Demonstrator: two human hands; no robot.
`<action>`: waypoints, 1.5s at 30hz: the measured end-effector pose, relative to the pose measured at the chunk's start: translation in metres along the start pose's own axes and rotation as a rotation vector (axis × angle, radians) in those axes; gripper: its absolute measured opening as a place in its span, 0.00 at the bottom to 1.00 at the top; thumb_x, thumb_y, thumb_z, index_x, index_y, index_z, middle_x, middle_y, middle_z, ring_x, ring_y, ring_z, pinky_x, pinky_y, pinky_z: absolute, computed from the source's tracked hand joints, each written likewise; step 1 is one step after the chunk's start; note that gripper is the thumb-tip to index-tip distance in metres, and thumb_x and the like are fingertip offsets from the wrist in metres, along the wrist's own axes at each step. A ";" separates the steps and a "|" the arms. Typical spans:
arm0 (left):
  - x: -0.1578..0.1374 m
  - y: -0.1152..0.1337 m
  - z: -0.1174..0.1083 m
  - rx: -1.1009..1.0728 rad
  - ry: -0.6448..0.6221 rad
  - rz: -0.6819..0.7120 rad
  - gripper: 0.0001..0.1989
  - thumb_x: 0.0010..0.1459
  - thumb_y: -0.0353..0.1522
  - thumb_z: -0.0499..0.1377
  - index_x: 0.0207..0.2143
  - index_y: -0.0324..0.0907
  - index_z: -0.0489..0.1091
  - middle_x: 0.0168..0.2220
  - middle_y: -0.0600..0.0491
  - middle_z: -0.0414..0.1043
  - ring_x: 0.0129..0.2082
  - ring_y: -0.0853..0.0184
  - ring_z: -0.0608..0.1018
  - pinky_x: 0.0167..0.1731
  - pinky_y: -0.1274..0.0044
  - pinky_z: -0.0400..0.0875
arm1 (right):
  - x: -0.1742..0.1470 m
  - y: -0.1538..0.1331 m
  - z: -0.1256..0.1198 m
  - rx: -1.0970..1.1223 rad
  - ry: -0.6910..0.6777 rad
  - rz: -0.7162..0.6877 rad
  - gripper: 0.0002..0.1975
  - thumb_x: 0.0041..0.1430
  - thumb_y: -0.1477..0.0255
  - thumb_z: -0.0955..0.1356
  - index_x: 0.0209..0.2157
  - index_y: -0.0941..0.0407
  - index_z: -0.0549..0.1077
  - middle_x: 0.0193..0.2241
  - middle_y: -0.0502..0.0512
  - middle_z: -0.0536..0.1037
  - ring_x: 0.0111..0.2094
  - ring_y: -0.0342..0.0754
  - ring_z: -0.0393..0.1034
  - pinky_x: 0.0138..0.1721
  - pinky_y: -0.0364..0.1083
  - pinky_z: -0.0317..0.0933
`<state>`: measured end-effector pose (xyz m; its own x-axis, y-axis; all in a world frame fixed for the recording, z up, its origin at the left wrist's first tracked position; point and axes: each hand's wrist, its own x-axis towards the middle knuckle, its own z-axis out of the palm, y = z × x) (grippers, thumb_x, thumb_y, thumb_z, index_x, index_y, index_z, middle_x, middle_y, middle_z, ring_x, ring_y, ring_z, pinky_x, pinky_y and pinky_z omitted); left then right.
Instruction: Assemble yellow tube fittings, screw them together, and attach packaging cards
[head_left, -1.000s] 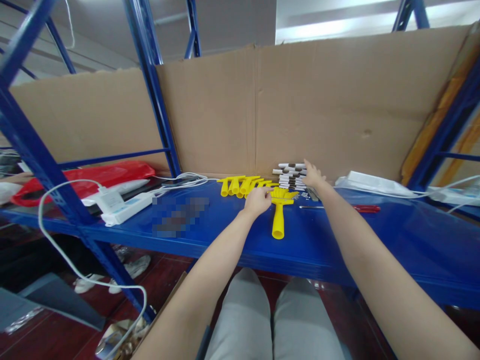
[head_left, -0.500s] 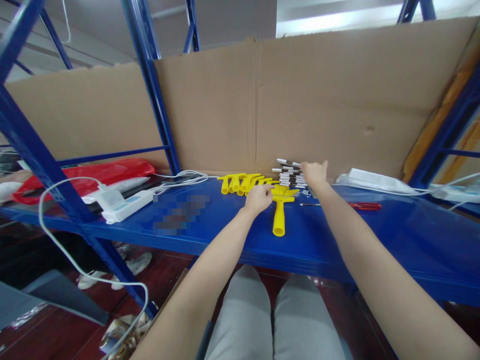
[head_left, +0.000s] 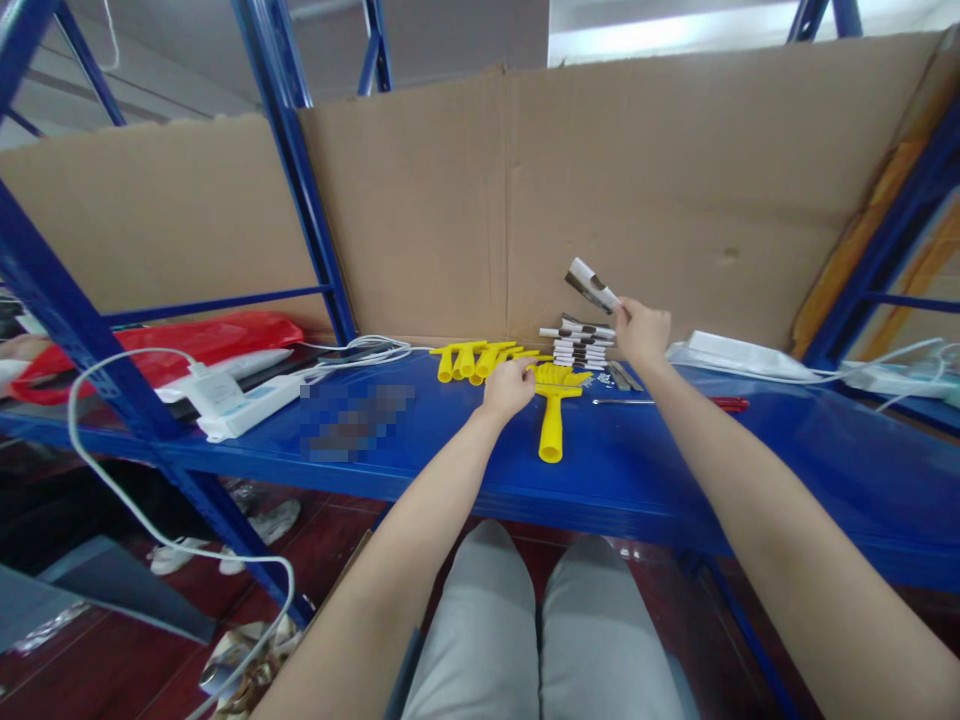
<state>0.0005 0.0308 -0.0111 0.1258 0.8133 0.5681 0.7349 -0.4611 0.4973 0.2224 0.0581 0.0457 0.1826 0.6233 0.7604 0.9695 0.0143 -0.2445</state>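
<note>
My right hand [head_left: 641, 330] is closed on one end of a flat white strip with dark brown patches [head_left: 589, 282], raised in front of the cardboard. Below it lies a stack of similar white-and-brown strips [head_left: 581, 350]. My left hand [head_left: 510, 388] is closed, its fingertips at the left end of the crosspiece of a yellow T-shaped plastic handle [head_left: 552, 425]. That handle's hollow round end points toward me. Several more yellow T-shaped handles [head_left: 469, 362] lie behind and left of my left hand. The left fingertips are partly hidden.
A red-handled screwdriver [head_left: 727, 404] lies on the blue shelf [head_left: 637, 480] at right. White power strips [head_left: 255, 408] and cables [head_left: 375, 350] sit at left, near a red bag [head_left: 232, 335]. Tall cardboard [head_left: 637, 190] stands along the back, between blue posts [head_left: 300, 190].
My right hand has lifted a white-and-brown strip up off the stack, tilting it. My left hand and the yellow handle keep their places; the view has shifted slightly.
</note>
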 end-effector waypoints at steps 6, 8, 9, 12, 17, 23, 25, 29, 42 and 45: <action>0.005 -0.003 0.001 -0.153 0.229 0.011 0.25 0.62 0.33 0.58 0.61 0.37 0.65 0.50 0.42 0.75 0.51 0.59 0.78 0.53 0.69 0.71 | -0.023 -0.004 -0.023 0.033 0.022 -0.122 0.25 0.69 0.67 0.53 0.53 0.58 0.75 0.42 0.66 0.82 0.44 0.58 0.73 0.47 0.53 0.54; 0.006 -0.004 0.000 -0.215 0.300 0.064 0.27 0.63 0.37 0.58 0.62 0.38 0.62 0.58 0.39 0.68 0.56 0.59 0.75 0.56 0.70 0.68 | -0.035 -0.008 -0.029 0.004 0.020 -0.209 0.24 0.69 0.68 0.54 0.53 0.58 0.75 0.42 0.65 0.82 0.44 0.57 0.73 0.49 0.53 0.52; 0.007 -0.004 0.000 -0.244 0.333 0.087 0.27 0.64 0.38 0.57 0.62 0.39 0.62 0.60 0.39 0.66 0.59 0.58 0.72 0.58 0.70 0.66 | -0.041 -0.011 -0.032 -0.011 0.010 -0.254 0.23 0.69 0.68 0.54 0.53 0.57 0.75 0.42 0.65 0.82 0.44 0.57 0.72 0.50 0.53 0.52; 0.008 -0.004 -0.001 -0.317 0.352 0.116 0.22 0.67 0.40 0.53 0.58 0.40 0.66 0.60 0.40 0.67 0.62 0.59 0.69 0.61 0.70 0.62 | -0.057 -0.015 -0.037 -0.060 -0.082 -0.363 0.22 0.69 0.70 0.55 0.52 0.57 0.76 0.42 0.64 0.82 0.44 0.54 0.73 0.48 0.51 0.51; 0.007 0.000 0.001 -0.398 0.189 0.055 0.15 0.67 0.38 0.54 0.47 0.37 0.72 0.46 0.45 0.77 0.42 0.65 0.80 0.46 0.75 0.73 | -0.063 -0.013 -0.038 -0.116 -0.165 -0.402 0.20 0.69 0.73 0.57 0.52 0.57 0.76 0.42 0.64 0.82 0.43 0.53 0.74 0.44 0.48 0.52; 0.009 0.007 -0.004 -0.597 0.182 -0.124 0.09 0.66 0.35 0.56 0.33 0.40 0.67 0.34 0.54 0.77 0.22 0.76 0.77 0.21 0.85 0.67 | -0.065 -0.016 -0.037 -0.067 -0.160 -0.429 0.22 0.69 0.74 0.56 0.55 0.59 0.74 0.45 0.66 0.81 0.47 0.55 0.73 0.47 0.50 0.57; 0.010 0.008 -0.006 -0.680 0.181 -0.181 0.09 0.65 0.34 0.57 0.31 0.41 0.65 0.32 0.55 0.76 0.19 0.77 0.76 0.16 0.87 0.63 | -0.068 -0.019 -0.036 -0.019 -0.159 -0.426 0.22 0.69 0.73 0.56 0.56 0.59 0.73 0.48 0.67 0.80 0.50 0.56 0.72 0.49 0.51 0.58; 0.011 0.009 -0.010 -0.805 0.168 -0.236 0.10 0.62 0.32 0.60 0.29 0.41 0.62 0.29 0.57 0.75 0.19 0.76 0.77 0.14 0.88 0.61 | -0.070 -0.021 -0.028 0.188 -0.146 -0.354 0.23 0.69 0.68 0.57 0.59 0.58 0.70 0.56 0.66 0.75 0.54 0.58 0.70 0.53 0.54 0.62; 0.006 0.018 -0.016 -0.800 0.177 -0.270 0.06 0.58 0.25 0.61 0.30 0.39 0.65 0.29 0.58 0.72 0.16 0.78 0.73 0.14 0.86 0.60 | -0.054 -0.011 0.010 1.047 -0.216 -0.077 0.24 0.55 0.45 0.67 0.34 0.54 0.71 0.31 0.56 0.82 0.36 0.52 0.78 0.41 0.53 0.71; 0.008 0.012 -0.012 -0.683 0.202 -0.220 0.06 0.58 0.26 0.60 0.30 0.40 0.65 0.31 0.58 0.73 0.15 0.79 0.70 0.15 0.83 0.61 | -0.050 -0.007 0.009 1.092 -0.164 -0.040 0.25 0.53 0.45 0.68 0.32 0.53 0.70 0.32 0.55 0.82 0.36 0.52 0.78 0.41 0.52 0.72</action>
<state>0.0020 0.0276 0.0071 -0.1504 0.8615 0.4850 0.1431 -0.4664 0.8729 0.2050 0.0339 0.0036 0.0520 0.7019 0.7104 0.2933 0.6693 -0.6827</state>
